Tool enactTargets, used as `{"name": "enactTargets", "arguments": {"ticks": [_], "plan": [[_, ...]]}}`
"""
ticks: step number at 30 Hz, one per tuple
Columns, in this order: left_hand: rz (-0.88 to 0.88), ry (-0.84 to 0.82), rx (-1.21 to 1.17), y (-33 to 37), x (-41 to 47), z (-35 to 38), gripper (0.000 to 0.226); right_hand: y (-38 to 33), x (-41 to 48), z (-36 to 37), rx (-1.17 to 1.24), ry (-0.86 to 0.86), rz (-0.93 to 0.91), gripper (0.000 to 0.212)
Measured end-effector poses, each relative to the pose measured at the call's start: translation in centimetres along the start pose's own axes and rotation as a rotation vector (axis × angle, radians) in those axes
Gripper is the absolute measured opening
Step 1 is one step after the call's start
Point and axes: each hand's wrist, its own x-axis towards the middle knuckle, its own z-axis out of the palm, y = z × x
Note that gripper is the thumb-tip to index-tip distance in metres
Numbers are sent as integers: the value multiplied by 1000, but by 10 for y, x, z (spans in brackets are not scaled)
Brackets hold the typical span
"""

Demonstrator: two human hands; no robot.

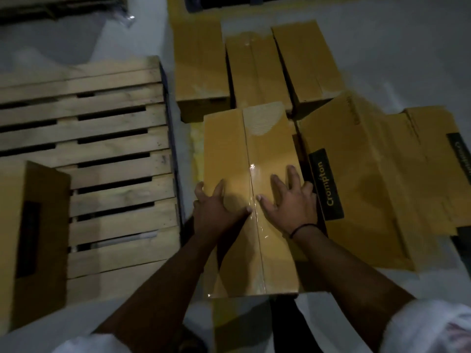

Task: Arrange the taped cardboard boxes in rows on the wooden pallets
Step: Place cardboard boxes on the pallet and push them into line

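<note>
The view is dim and smeared with motion. A second pallet [51,6] at the top left is cut off by the frame, and so is a dark shape along the top edge. A cardboard box [30,238] on the near corner of the wooden pallet [114,128] runs off the left edge, and its dark label is too blurred to read. The Crompton-printed carton [356,174] on the right lies with its flaps spread; whether it is folded flat cannot be told.

The taped cardboard box [244,149] lies lengthwise in the middle, on the pale floor [382,47]. It is beside the wooden pallet's right edge and not on it. Its far end is close to a row of three boxes [254,70], and the forearms cover part of its lid. What is under it is hidden.

Both arms reach forward and down from white sleeves [420,327]. The left hand [216,205] rests palm down on the lid. Its fingers [219,187] are spread towards the box's left edge, and its thumb touches the clear tape seam. The right hand [288,202], with a black wristband [303,229] at the wrist, lies flat just across the seam. Its fingers [293,174] are spread wide apart and reach the right edge. Neither hand curls round anything that can be seen.
</note>
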Motion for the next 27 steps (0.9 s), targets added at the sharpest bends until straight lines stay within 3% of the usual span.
{"name": "enactTargets", "arguments": {"ticks": [10,20,27], "plan": [[-59,146,114,-190,-64,-170,118,-234,-89,48,71,11,-89,76],[-167,184,56,-305,-87,-236,114,-342,-123,101,143,-40,-225,76],[-142,236,1,-419,-67,-255,106,-411,-128,177,165,-21,-287,73]]}}
